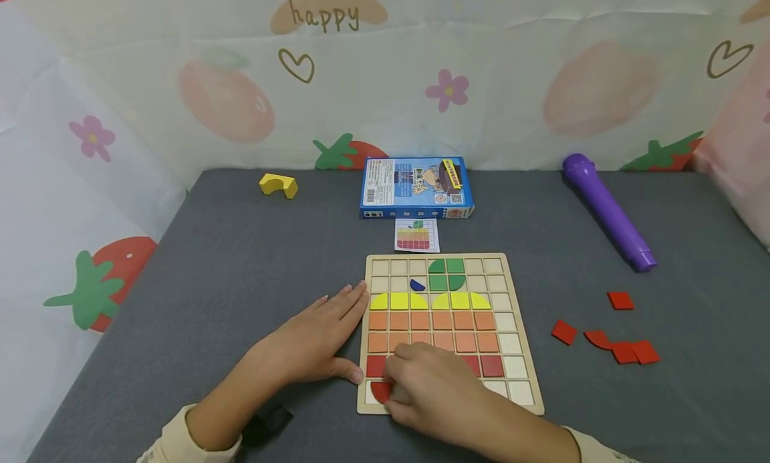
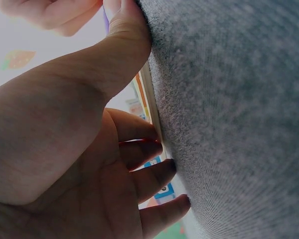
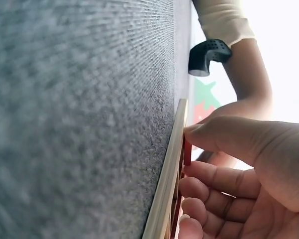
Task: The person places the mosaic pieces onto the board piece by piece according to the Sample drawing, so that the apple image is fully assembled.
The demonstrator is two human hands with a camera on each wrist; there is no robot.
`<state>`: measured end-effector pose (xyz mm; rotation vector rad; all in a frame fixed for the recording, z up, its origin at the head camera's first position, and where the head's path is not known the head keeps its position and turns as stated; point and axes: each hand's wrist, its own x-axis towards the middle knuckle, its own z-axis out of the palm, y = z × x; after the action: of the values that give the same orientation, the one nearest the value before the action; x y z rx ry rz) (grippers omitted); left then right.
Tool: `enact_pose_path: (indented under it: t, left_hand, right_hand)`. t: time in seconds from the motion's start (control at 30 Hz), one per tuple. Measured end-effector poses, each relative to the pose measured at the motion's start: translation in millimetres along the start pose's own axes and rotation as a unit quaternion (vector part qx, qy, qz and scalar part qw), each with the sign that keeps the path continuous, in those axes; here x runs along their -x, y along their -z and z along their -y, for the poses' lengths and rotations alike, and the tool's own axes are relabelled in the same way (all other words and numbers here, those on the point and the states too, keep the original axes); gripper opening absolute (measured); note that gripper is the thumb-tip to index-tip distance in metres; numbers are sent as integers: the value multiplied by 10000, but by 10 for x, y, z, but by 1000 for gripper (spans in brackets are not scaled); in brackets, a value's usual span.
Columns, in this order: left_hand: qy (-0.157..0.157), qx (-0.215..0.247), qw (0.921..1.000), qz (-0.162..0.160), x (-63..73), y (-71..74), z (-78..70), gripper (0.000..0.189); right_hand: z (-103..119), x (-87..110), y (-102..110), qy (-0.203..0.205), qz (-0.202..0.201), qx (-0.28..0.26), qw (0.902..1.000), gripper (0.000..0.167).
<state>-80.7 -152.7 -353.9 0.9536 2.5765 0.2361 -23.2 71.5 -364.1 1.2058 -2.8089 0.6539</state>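
A wooden grid board lies on the table with coloured tiles in its cells. Green tiles are near its top, yellow tiles below, then orange tiles and dark red tiles. My right hand is over the bottom rows. Its thumb and index finger pinch a red round-edged tile, whose curved edge shows at the bottom-left cells in the head view. My left hand lies with fingers extended along the board's left edge, thumb at the lower corner.
Several loose red tiles lie right of the board. Behind it are a small pattern card and a blue box. A yellow arch block stands back left, a purple cylinder back right.
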Motion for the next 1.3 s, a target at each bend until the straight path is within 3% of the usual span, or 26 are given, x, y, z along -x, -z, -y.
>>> enact_pose_path:
  t: [0.57, 0.8, 0.9, 1.03, 1.17, 1.3]
  left_hand:
    - [-21, 58, 10000, -22, 8, 11, 11, 111]
    - [14, 102, 9999, 16, 4, 5, 12, 112]
    - [67, 92, 9999, 72, -4, 5, 10, 113]
    - [123, 75, 9998, 140, -10, 15, 9, 113]
    - [117, 74, 9998, 156, -14, 12, 12, 113]
    - [94, 59, 9998, 142, -16, 2, 9, 114]
  right_hand:
    - [44, -79, -26, 344, 12, -28, 9994, 13]
    - [-104, 74, 69, 460, 264, -304, 9981, 12]
    - [-263, 239, 173, 242, 190, -538, 9981, 14]
    - [-524, 497, 375, -370, -128, -631, 9972, 16]
    - [-827, 790, 564, -1032, -662, 67, 9924, 21]
    - [-1084, 1075, 711, -1886, -555, 670, 9782, 29]
